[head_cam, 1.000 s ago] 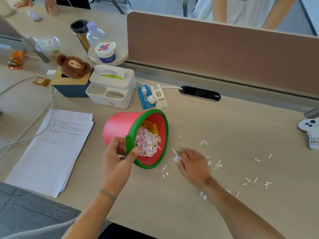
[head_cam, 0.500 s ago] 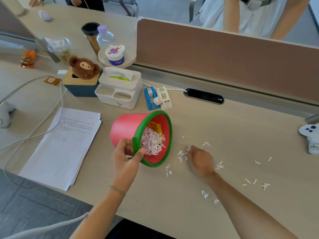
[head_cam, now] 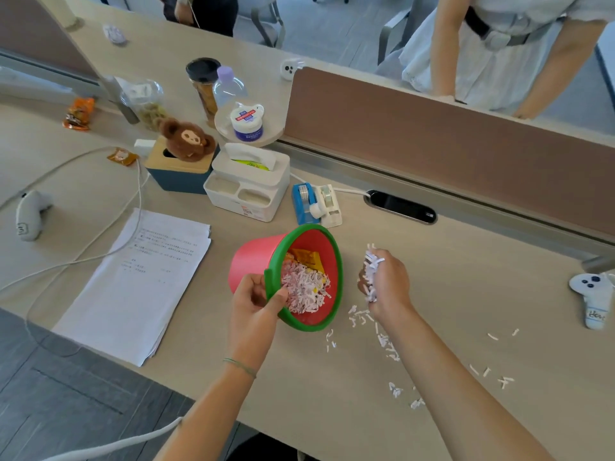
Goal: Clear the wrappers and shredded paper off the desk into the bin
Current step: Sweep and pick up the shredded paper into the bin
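A small red bin with a green rim (head_cam: 253, 257) lies tipped on the desk, its mouth facing right. Inside are shredded paper and orange wrappers (head_cam: 307, 259). My left hand (head_cam: 254, 314) grips the bin's near rim, thumb inside. My right hand (head_cam: 386, 284) is raised just right of the bin's mouth, closed around a bunch of white shredded paper (head_cam: 371, 272). More shredded paper scraps (head_cam: 387, 344) lie scattered on the desk below and to the right of that hand. An orange wrapper (head_cam: 122, 156) and another orange wrapper (head_cam: 79, 113) lie at the far left.
Behind the bin stand two tape dispensers (head_cam: 316, 202), a white tissue organiser (head_cam: 248, 184) and a blue box with a plush bear (head_cam: 184, 143). A paper stack (head_cam: 139, 281) and cables (head_cam: 83, 257) lie left. A brown divider (head_cam: 432, 141) runs behind; controllers (head_cam: 590, 294) sit at the desk's right.
My right hand was flat on the desk sweeping scraps together; it has since lifted beside the bin's mouth with a bunch of shredded paper in it. The camera has pulled back.
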A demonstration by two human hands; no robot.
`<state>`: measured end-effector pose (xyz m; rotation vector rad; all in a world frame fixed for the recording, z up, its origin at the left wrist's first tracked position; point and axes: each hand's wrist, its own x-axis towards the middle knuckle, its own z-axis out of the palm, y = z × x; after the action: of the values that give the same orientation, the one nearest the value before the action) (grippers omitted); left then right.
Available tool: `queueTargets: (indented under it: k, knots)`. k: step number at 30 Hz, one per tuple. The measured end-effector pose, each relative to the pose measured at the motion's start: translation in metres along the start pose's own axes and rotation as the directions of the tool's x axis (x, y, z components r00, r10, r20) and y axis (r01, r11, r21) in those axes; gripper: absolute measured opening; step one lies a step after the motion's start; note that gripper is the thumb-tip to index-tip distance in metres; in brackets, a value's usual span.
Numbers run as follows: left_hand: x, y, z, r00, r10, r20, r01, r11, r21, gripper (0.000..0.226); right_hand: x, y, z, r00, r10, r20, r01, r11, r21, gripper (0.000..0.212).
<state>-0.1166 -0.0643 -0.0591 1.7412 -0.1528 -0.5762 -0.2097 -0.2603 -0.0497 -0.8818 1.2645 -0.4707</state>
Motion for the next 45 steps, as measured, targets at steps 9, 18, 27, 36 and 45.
queueTargets:
  k: [9, 18, 27, 36, 45]
  knots:
    - [0.009, -0.006, -0.01, 0.996, -0.059, -0.061, 0.052, 0.993, -0.102, 0.021, -0.008, 0.023, 0.08, 0.974, 0.081, 0.214, -0.088, 0.996, 0.027, 0.036]
    - [0.015, 0.002, -0.02, 0.993, -0.083, -0.083, 0.065, 0.978, -0.198, 0.035, -0.009, 0.028, 0.099, 0.93, -0.173, 0.325, 0.289, 0.891, -0.351, 0.03]
    - [0.014, 0.005, -0.016, 0.997, -0.07, -0.043, 0.061, 0.982, -0.177, 0.03, -0.006, 0.012, 0.085, 0.743, -0.152, 0.651, 0.641, 0.441, -0.629, 0.016]
    - [0.017, 0.007, -0.017, 0.998, -0.046, -0.035, 0.04, 0.989, -0.145, 0.02, 0.001, -0.013, 0.061, 0.594, 0.238, 0.769, 0.605, 0.498, -0.621, 0.045]
    - [0.019, 0.01, -0.019, 0.999, -0.013, -0.048, 0.007, 0.992, -0.126, 0.017, 0.067, -0.019, -0.003, 0.858, -0.275, 0.434, 0.512, 0.522, -0.683, 0.032]
